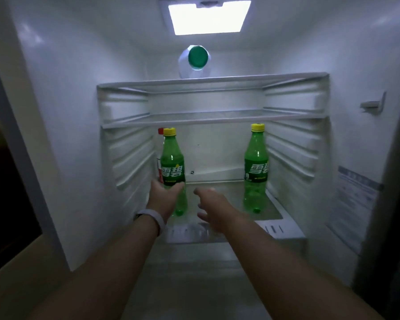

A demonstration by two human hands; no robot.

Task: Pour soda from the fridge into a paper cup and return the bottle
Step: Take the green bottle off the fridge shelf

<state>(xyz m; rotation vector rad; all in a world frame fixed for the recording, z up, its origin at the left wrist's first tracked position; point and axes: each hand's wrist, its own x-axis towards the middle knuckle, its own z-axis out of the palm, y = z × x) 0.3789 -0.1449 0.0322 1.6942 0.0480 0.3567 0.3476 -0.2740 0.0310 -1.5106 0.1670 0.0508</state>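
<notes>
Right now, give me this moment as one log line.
stage: hands inside fridge | left hand: on left soda bottle, grip unclear | right hand: open, empty

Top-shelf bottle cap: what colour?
Green cap; it shows clearly in the head view.

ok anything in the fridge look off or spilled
Only the green-capped bottle on the top shelf: it lies on its side, cap facing out, while the left soda and right soda below stand upright. No spill shows.

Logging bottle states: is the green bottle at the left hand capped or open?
Capped: the green bottle stands upright with a yellow cap on its neck.
</notes>
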